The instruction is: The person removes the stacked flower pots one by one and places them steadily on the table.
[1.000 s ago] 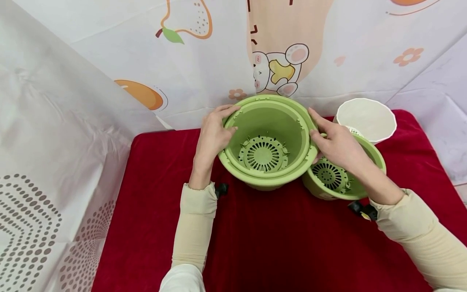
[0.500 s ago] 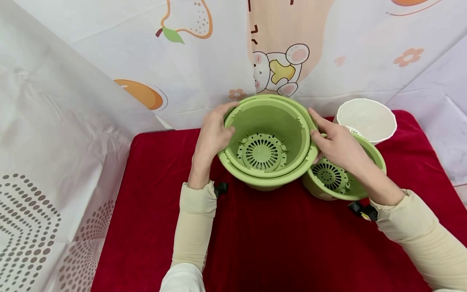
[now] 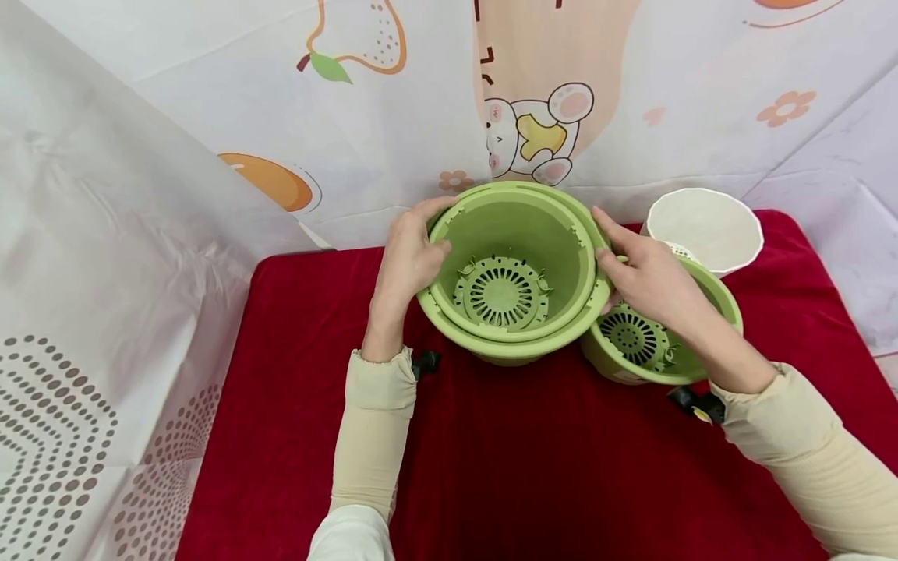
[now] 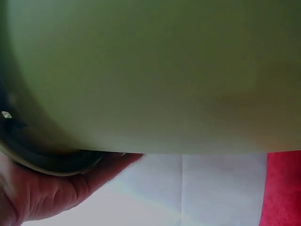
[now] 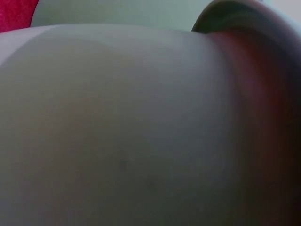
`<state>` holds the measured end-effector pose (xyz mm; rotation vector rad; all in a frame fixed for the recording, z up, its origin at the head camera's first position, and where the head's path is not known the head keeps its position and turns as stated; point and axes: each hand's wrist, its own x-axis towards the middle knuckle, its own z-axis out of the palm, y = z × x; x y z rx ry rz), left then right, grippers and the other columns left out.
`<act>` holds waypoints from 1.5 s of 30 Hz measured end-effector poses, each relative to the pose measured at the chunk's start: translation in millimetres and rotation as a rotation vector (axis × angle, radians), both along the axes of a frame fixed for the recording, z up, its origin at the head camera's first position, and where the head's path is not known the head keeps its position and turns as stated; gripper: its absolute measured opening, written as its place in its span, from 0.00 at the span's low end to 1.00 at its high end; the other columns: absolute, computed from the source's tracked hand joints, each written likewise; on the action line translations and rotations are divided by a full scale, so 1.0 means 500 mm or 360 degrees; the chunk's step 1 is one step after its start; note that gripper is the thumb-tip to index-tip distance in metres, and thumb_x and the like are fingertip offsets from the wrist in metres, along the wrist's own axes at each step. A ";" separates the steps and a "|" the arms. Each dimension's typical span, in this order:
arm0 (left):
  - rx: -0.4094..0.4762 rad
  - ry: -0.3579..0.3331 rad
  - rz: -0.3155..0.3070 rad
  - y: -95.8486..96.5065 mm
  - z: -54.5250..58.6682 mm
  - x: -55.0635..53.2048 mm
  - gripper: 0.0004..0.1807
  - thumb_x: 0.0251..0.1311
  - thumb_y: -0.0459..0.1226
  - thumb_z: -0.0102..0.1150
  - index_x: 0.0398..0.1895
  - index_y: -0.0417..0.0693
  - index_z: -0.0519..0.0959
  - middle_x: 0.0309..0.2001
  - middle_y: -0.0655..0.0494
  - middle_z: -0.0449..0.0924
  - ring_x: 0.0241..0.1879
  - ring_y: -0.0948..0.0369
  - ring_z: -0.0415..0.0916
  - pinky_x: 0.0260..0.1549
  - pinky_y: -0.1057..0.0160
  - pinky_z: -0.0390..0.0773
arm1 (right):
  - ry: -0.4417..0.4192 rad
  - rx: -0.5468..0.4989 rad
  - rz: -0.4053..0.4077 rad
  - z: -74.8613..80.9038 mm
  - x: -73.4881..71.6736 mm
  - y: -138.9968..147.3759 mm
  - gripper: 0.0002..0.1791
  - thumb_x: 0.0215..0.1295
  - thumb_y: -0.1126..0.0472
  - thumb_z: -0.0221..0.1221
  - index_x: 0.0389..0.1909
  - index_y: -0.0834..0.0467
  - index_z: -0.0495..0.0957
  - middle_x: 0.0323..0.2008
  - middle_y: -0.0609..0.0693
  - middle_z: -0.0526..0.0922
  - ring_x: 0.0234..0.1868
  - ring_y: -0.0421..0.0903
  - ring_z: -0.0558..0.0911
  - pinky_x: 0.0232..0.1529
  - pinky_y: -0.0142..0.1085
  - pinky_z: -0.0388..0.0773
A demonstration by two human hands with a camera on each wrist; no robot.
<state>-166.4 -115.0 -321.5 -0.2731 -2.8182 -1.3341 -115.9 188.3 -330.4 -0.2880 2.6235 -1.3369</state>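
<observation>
Two round green plastic flower pots are nested in the head view: an inner pot (image 3: 519,218) with a slotted base, inside an outer pot (image 3: 477,343). At the left rim my left hand (image 3: 410,253) grips the pots, thumb over the inner edge and fingers toward the back. My right hand (image 3: 652,276) holds the right side of the outer rim, with fingers curled at its outside. The inner pot sits a little off-centre to the left. Pot wall (image 4: 155,75) fills most of the left wrist view, with part of the left hand (image 4: 51,193) below the rim. The right wrist view is mostly blurred pot wall (image 5: 117,117).
Another green pot (image 3: 701,366) with a slotted base stands right of the pair, partly under the right forearm. Behind it is a white pot (image 3: 708,230). All stand on a red cloth-covered table (image 3: 533,460), against a printed white curtain (image 3: 393,132).
The inner pot has shifted slightly left and tipped within the outer one, and the gap at its right has widened. My left hand moved slightly left with it; my right hand stayed in place.
</observation>
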 end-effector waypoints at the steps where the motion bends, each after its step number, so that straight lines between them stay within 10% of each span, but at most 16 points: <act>1: -0.0011 0.0019 -0.0007 0.000 0.000 -0.001 0.37 0.50 0.18 0.55 0.65 0.50 0.76 0.67 0.53 0.71 0.56 0.56 0.76 0.52 0.63 0.76 | 0.0002 0.0003 0.0000 0.000 0.000 -0.001 0.32 0.77 0.54 0.46 0.78 0.42 0.50 0.30 0.56 0.85 0.20 0.50 0.85 0.27 0.32 0.81; 8: -0.0090 0.0065 -0.0014 0.001 0.008 0.000 0.37 0.47 0.17 0.55 0.64 0.49 0.77 0.69 0.57 0.67 0.67 0.55 0.65 0.54 0.61 0.74 | 0.0000 0.0027 -0.0010 0.001 0.000 -0.003 0.31 0.78 0.53 0.44 0.78 0.40 0.50 0.23 0.53 0.84 0.18 0.48 0.84 0.25 0.32 0.79; 19: -0.0015 -0.0061 0.0031 -0.004 0.032 0.002 0.38 0.51 0.18 0.56 0.64 0.57 0.77 0.64 0.53 0.75 0.34 0.59 0.79 0.22 0.64 0.79 | -0.0055 0.0003 -0.0023 0.005 0.000 -0.005 0.29 0.78 0.51 0.42 0.76 0.34 0.51 0.21 0.55 0.83 0.19 0.49 0.84 0.27 0.34 0.80; 24: 0.0016 -0.0048 0.0050 -0.004 0.036 -0.001 0.37 0.52 0.18 0.55 0.63 0.60 0.79 0.64 0.54 0.75 0.17 0.61 0.67 0.09 0.66 0.66 | -0.0052 -0.0005 -0.0027 0.005 -0.001 -0.006 0.29 0.78 0.52 0.42 0.77 0.35 0.51 0.22 0.55 0.83 0.19 0.49 0.84 0.27 0.35 0.81; 31: 0.0145 0.0029 0.0028 -0.004 0.029 -0.004 0.35 0.51 0.17 0.56 0.61 0.53 0.80 0.60 0.53 0.79 0.47 0.63 0.78 0.41 0.68 0.80 | -0.0071 -0.0007 -0.0030 0.003 -0.003 -0.006 0.29 0.78 0.52 0.42 0.77 0.36 0.50 0.23 0.55 0.83 0.19 0.49 0.84 0.26 0.35 0.81; 45: 0.0208 0.0128 0.0076 0.006 0.027 0.000 0.32 0.51 0.16 0.55 0.58 0.49 0.82 0.57 0.53 0.81 0.49 0.61 0.80 0.43 0.71 0.80 | -0.0091 0.0008 -0.0037 0.003 -0.005 -0.005 0.30 0.78 0.54 0.42 0.78 0.39 0.49 0.23 0.55 0.83 0.18 0.49 0.83 0.25 0.35 0.80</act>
